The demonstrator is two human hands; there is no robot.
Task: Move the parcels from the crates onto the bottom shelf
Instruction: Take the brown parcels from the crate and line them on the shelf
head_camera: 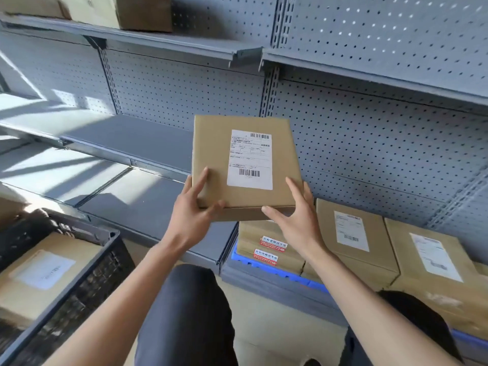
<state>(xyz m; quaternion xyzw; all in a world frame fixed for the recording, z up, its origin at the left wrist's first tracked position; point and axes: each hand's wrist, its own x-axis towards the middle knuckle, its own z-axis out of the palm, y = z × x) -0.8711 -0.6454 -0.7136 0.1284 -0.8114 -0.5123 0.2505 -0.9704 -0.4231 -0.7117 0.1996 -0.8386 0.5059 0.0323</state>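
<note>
A flat brown cardboard parcel [245,165] with a white shipping label is in the air in front of the shelving, held by both hands at its near corners. My left hand [194,207] grips the near left corner, thumb under the edge and fingers on top. My right hand [293,215] holds the near right corner the same way. Beneath it, the bottom shelf [277,289] carries several brown parcels: one with red stickers [266,247] and two labelled ones [353,233] [433,260]. A black crate [87,281] at the lower left holds another labelled parcel [39,276].
Grey metal shelves with perforated back panels fill the view; the left bay's lower shelves [126,143] are bare. Cardboard boxes [142,11] stand on the top left shelf. A blue plastic edge [274,268] lies under the parcels. My knees in dark trousers [190,313] are below.
</note>
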